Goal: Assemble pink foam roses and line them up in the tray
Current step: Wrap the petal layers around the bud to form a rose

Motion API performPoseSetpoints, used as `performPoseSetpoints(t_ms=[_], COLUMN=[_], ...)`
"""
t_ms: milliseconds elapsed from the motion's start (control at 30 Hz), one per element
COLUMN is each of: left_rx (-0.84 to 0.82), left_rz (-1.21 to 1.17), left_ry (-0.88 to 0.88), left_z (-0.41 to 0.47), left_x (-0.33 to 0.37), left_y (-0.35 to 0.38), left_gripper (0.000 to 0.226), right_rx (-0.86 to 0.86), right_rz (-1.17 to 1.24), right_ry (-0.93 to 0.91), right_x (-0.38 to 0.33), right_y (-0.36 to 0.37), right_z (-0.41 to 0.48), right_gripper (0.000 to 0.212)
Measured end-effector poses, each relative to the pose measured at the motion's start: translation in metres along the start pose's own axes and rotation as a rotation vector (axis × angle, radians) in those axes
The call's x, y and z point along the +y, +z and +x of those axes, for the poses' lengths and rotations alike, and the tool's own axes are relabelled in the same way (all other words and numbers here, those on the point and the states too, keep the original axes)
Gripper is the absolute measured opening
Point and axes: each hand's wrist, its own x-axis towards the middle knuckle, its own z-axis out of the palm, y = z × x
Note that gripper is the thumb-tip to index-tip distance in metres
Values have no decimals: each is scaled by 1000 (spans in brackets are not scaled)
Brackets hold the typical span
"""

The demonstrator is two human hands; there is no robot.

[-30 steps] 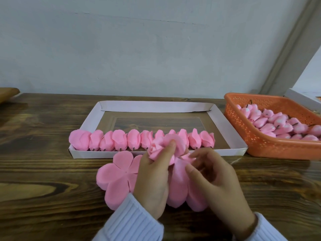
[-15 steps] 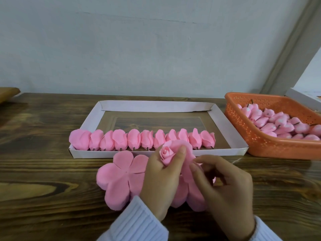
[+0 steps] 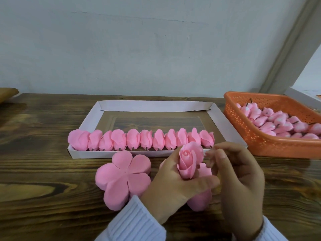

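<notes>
the left hand [image 3: 173, 186] curls round the base of a pink foam rose [image 3: 188, 161], held upright by the tray's [image 3: 225, 122] near edge. the right hand [image 3: 241, 181] sits just beside it, fingers bent; whether they pinch a petal, i cannot tell.

Soft flat light, slightly mushy picture

Cool, even light, only a soft dark band on the table [image 3: 52, 171] under the orange basket [image 3: 260, 143] and a dull sheen on the wood at far left. The fingers [image 3: 219, 154] of the right hand [image 3: 243, 180] look smeared with blur; the rest is fairly sharp. Wide lens bows the table's back edge and leans the grey frame [image 3: 288, 58] at right.
</notes>
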Motion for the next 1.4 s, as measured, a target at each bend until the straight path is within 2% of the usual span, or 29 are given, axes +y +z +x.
performPoseSetpoints(t_ms=[67, 200, 267, 333, 433, 500, 567, 633, 733, 800, 833, 900, 967, 1067, 1200, 1300, 1400], left_rx=[101, 164, 173, 169, 202, 187, 151, 159, 217, 251, 270, 304, 308, 284, 239, 185, 153], left_rz=[97, 177, 199, 274, 359, 349, 292, 207, 96, -17, -68, -133, -198, -259, -291, -270, -242], left_ry=[-6, 76, 103, 159, 260, 272, 272, 285, 314, 315, 299, 250, 209, 160, 158, 107, 103], left_z=[2, 5, 2, 0, 1, 1, 0, -1, 0, 0, 0, 0, 0, 0, -2, -5, -7], left_x=[1, -4, -2, 0, -1, -1, 0, 2, 6, 9, 10, 11, 10, 9, 11, 12, 15], left_y=[2, 4, 4, 5, 6, 6, 5, 6, 6, 5, 5, 4, 4, 6, 9, 9, 8], left_gripper=[59, 28, 33, 27, 12, 18, 20, 17, 9, 11, 16, 39, 48, 45, 22, 19, 17], right_rx=[-23, -215, -311, -376, -405, -419, -440, -403, -263, -295, -339, -440, -559, -677, -620, -579, -590], right_rz=[-18, -126, -210, -264, -275, -260, -212, -37, 314, 451, 461, 425, 440, 567, 488, 576, 590], right_ry=[-12, -105, -198, -247, -247, -234, -95, 209, 320, 416, 440, 472, 514, 565, 590, 704, 739], right_x=[1, 2, 2, 3, 1, -1, 1, 6, 12, 12, 12, 14, 14, 8, 5, 1, -1], right_y=[0, 1, 0, -1, -1, -2, 3, 8, 6, 1, 3, 1, 1, 2, 5, 8, 7], right_z=[1, 0, -2, 0, -2, 1, 8, 20, 18, 8, 8, 3, 0, 0, -2, -3, -2], right_gripper=[17, 25, 27, 30, 26, 26, 26, 23, 23, 19, 18, 18, 24, 37, 49, 43, 38])
